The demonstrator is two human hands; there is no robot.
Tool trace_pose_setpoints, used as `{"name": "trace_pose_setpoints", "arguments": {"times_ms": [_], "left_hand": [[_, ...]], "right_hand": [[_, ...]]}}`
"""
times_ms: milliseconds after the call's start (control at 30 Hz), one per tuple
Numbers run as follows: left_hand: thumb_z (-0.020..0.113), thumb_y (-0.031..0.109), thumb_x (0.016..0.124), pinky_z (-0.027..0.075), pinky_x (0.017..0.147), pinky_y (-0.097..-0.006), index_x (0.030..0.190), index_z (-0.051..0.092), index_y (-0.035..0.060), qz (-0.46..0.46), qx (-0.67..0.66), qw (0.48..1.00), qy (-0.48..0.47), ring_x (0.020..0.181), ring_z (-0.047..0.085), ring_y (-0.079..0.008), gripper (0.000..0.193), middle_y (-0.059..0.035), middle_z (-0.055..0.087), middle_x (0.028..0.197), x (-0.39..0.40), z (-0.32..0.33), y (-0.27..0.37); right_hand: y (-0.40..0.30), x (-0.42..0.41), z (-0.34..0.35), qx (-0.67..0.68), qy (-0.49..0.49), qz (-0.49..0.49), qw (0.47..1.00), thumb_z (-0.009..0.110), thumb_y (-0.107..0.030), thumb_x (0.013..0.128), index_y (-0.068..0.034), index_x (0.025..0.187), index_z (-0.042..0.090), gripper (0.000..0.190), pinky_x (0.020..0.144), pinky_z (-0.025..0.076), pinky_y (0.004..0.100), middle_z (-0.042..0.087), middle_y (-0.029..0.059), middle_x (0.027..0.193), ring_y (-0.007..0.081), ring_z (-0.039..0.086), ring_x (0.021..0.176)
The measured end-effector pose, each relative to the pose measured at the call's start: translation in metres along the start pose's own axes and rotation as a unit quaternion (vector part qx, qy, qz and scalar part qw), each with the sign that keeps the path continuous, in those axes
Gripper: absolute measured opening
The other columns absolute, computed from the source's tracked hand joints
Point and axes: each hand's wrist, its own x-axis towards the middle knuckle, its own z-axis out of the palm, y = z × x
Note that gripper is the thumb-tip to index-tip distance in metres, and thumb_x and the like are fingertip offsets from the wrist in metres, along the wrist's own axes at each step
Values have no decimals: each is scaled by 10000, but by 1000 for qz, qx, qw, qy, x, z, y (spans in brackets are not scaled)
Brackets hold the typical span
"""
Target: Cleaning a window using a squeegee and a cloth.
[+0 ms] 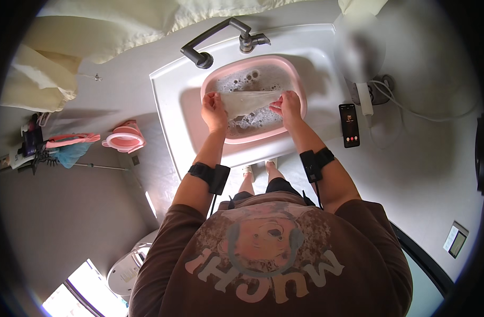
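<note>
A thin off-white cloth [246, 102] is stretched between my two hands over a pink plastic basin [295, 65] of soapy water. My left hand [214, 111] grips the cloth's left end, thumb on top, near the basin's left rim. At the other end my right hand [285, 107] pinches the cloth between thumb and fingers, inside the right rim. Foam and bubbles [252, 119] float on the water above and below the cloth. Whether its lower edge touches the water, I cannot tell.
The basin stands in a white sink [325, 79] below a dark swivel faucet [218, 31]. On the right are a phone [349, 126] with a lit screen and a white-handled device [364, 99] with a cable. Pink folding holders [125, 138] and curtains [107, 27] are at the left.
</note>
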Motion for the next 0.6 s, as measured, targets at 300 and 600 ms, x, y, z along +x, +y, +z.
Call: {"name": "trace_pose_setpoints", "arguments": {"times_ms": [300,600], "left_hand": [[657,146,832,504,845,-352,1268,525,92,135,301,943,-48,943,630,-257,458,-135,615,1126,13,-9,-41],[601,173,844,324,1084,-451,1458,265,248,237,551,730,-329,1371,296,-294,704,-69,263,1510,-9,0,-41]], "right_hand": [[22,19,-7,-458,26,-264,848,575,-67,823,-56,1260,440,458,861,480,453,547,211,1074,348,571,989],[59,22,-11,-650,-157,-356,653,585,-62,777,-150,1400,367,666,1051,326,461,392,221,1393,398,422,1237]]}}
